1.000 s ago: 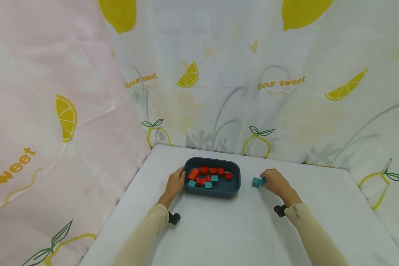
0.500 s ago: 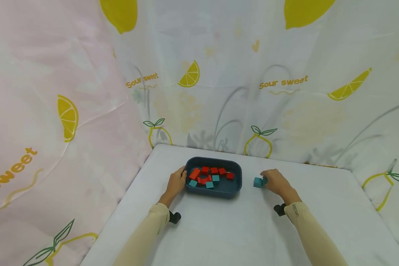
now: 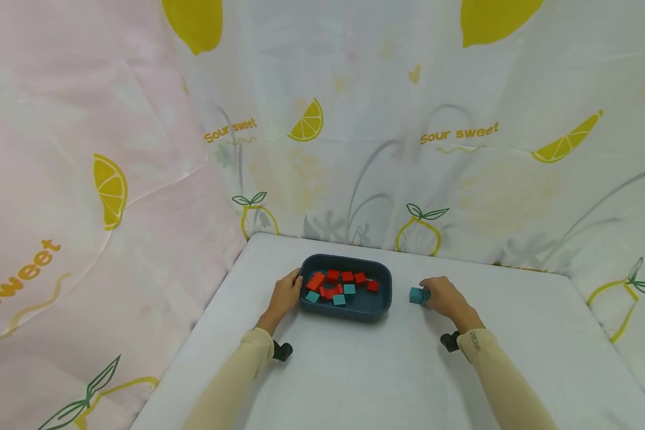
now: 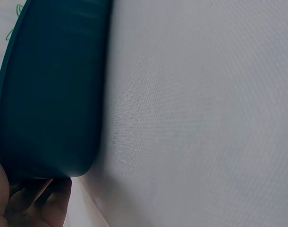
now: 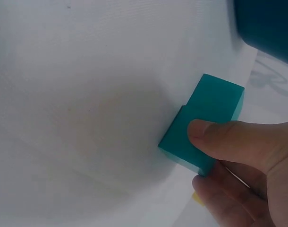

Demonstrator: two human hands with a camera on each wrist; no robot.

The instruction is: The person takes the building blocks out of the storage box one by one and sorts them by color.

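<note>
A dark blue-teal rectangular bin (image 3: 349, 312) stands on the table with several red blocks (image 3: 316, 281) and a few teal cubes (image 3: 339, 300) in it. At its left end my left hand (image 3: 285, 295) grips the wall, the thumb by the rim and the fingers against the end in the left wrist view. To the right of the bin, my right hand (image 3: 446, 297) pinches a teal cube (image 5: 182, 139) with the thumb on one face. A second teal cube (image 5: 217, 97) touches it, slightly offset, on the side toward the bin. The far fingertips are partly hidden.
The white table (image 3: 355, 376) ends at the back against a curtain (image 3: 322, 179) printed with lemons. Another pinkish curtain (image 3: 161, 107) closes off the left side. Black wrist cameras (image 3: 282, 352) sit under both forearms.
The cube in my right hand has turned and come against the other teal cube, where a slight angle showed before. My left hand and the bin have stayed put.
</note>
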